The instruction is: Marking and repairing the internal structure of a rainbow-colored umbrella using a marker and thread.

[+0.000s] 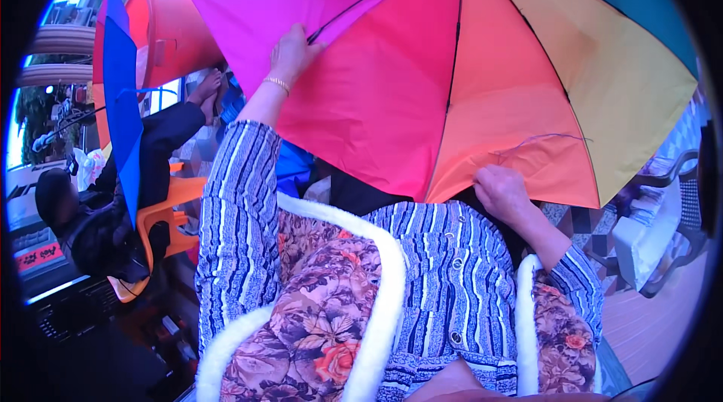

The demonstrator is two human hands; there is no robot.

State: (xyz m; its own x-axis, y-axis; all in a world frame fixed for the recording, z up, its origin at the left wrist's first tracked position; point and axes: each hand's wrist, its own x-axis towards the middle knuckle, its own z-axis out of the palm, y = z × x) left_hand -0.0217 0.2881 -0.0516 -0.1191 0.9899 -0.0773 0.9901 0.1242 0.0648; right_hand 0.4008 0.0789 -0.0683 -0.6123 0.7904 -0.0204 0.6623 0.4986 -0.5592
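Observation:
A rainbow-coloured umbrella (392, 93) is spread open in front of me, its inner side with thin dark ribs facing me. My left hand (294, 55) is closed round a rib at the border of the magenta and red panels, a gold-coloured bracelet on the wrist. At the near edge of the orange panel, my right hand (498, 189) is closed in a pinch. What its fingertips hold is too small to make out. A thin dark thread (538, 138) curves over the orange panel just above this hand, toward another rib.
To the left, another person in dark clothes (83, 225) sits on an orange plastic chair (162, 232), behind a second, mostly blue umbrella (124, 116). Beyond stands a large red bucket (177, 36). A white block-like object (640, 240) rests on a dark-framed chair at right.

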